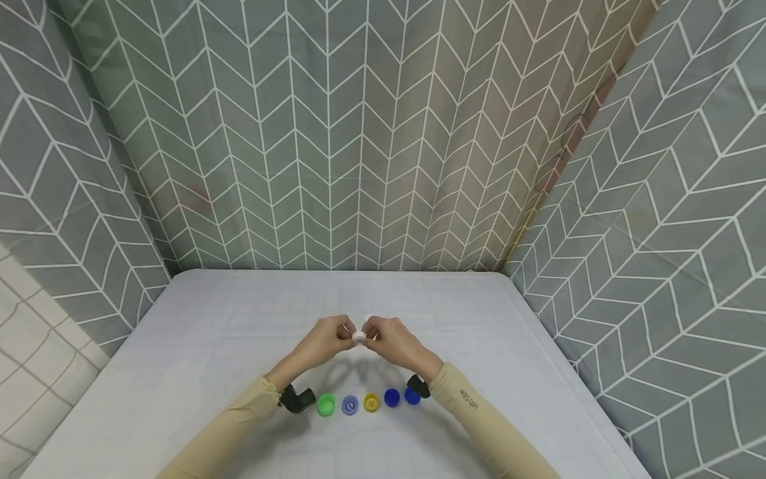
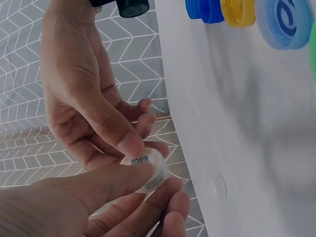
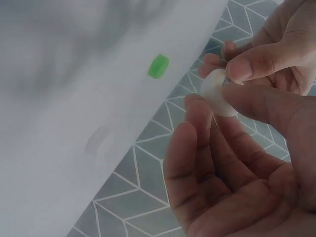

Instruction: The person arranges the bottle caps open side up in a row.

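Note:
A small white bottle cap point(image 1: 359, 337) is held up above the table between both hands. A printed code shows on its round face in the left wrist view. My left hand point(image 1: 326, 339) pinches one side of the cap with thumb and fingers. On the opposite side, my right hand point(image 1: 395, 340) pinches it too, the fingertips of both hands close together. Another whitish cap point(image 2: 217, 188) lies on the table in the left wrist view.
Nearer me on the white-covered table point(image 1: 239, 313) is a row of caps: green point(image 1: 326, 404), light blue point(image 1: 350, 404), yellow point(image 1: 372, 402) and two dark blue caps point(image 1: 391, 398), one partly behind the right wrist's black camera point(image 1: 418, 386). Patterned curtains point(image 1: 335, 133) surround the table.

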Demonstrator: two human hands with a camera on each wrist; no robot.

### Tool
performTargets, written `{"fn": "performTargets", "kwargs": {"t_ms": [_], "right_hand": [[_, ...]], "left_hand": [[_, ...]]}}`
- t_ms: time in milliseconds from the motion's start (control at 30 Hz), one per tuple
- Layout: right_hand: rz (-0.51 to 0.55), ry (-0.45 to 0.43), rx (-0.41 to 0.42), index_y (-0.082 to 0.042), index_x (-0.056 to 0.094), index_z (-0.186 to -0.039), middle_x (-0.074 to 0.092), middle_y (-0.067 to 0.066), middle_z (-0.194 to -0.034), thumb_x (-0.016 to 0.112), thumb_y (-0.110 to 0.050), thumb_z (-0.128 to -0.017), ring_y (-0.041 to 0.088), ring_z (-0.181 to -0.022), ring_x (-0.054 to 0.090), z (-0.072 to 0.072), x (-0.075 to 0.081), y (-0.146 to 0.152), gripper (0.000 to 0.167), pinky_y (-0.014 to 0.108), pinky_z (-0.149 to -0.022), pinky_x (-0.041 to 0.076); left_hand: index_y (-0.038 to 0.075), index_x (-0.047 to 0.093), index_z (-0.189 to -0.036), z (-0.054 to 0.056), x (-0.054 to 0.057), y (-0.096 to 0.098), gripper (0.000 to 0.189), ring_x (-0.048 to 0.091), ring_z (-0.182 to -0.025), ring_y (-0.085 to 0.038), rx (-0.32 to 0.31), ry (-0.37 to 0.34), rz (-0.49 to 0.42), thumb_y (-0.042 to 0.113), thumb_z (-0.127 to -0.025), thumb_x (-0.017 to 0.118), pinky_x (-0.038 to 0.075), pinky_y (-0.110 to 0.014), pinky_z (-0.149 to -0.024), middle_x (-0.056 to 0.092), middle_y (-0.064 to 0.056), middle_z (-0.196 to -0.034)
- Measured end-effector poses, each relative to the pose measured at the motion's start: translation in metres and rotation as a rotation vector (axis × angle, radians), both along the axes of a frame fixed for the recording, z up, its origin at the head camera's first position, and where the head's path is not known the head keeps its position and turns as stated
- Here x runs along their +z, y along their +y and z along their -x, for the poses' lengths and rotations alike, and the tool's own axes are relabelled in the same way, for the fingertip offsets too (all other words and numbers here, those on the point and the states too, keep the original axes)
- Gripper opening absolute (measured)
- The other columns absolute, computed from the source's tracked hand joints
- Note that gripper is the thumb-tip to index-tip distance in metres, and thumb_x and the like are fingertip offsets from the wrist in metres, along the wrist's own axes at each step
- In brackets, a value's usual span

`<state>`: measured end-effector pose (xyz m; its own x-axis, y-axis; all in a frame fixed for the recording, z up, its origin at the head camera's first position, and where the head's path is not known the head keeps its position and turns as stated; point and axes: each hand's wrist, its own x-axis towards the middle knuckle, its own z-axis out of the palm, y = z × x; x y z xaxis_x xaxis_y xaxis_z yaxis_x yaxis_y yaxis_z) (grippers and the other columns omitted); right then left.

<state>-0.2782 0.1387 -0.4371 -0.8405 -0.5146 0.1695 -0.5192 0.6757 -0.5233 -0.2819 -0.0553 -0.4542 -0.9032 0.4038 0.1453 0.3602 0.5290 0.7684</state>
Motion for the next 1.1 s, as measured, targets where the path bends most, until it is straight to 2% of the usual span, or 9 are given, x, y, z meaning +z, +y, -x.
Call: {"fn": "performTargets", "kwargs": {"t_ms": [200,500,867,1100], "right_hand": [[0.014,0.0,-0.016,-0.01,0.065,-0.101,0.07,0.001,-0.086,0.066,-0.016,-0.091,0.006,-0.069,0.06,-0.0006,0.0006,0.0016,0.011,0.017,-0.058,0.047],[0.056,0.008,-0.023,-0.008,0.064,-0.103,0.071,0.003,-0.091,0.064,-0.012,-0.092,0.014,-0.08,0.066,-0.0017,-0.0027,0.0021,0.012,0.018,-0.066,0.05],[0.075,0.003,0.004,-0.008,0.064,-0.1,0.069,0.003,-0.094,0.066,-0.012,-0.09,0.015,-0.082,0.067,-0.0048,-0.0054,0.0028,0.011,0.017,-0.067,0.05],[0.07,0.032,0.023,-0.001,0.061,-0.116,0.07,0.008,-0.098,0.067,-0.011,-0.088,0.017,-0.083,0.067,-0.0074,-0.0061,0.0036,0.03,0.02,-0.069,0.051]], "left_hand": [[0.008,0.063,-0.094,0.0006,0.0,0.0022,0.012,0.07,-0.078,-0.014,0.039,-0.004,-0.016,0.012,-0.086,0.071,0.055,-0.031,-0.066,0.073,-0.006,-0.085],[0.013,0.065,-0.092,0.0009,-0.0036,0.0017,0.02,0.069,-0.083,-0.014,0.082,-0.006,-0.033,0.032,-0.088,0.07,0.054,-0.032,-0.069,0.073,-0.003,-0.088],[0.011,0.066,-0.097,0.0015,-0.0049,-0.001,0.021,0.069,-0.083,-0.015,0.061,-0.055,-0.039,0.023,-0.083,0.075,0.055,-0.033,-0.07,0.074,-0.005,-0.089],[0.004,0.07,-0.107,-0.0008,-0.0051,-0.0002,0.03,0.071,-0.091,-0.021,0.024,0.007,0.004,0.018,-0.081,0.077,0.057,-0.033,-0.075,0.073,-0.013,-0.103]]}}
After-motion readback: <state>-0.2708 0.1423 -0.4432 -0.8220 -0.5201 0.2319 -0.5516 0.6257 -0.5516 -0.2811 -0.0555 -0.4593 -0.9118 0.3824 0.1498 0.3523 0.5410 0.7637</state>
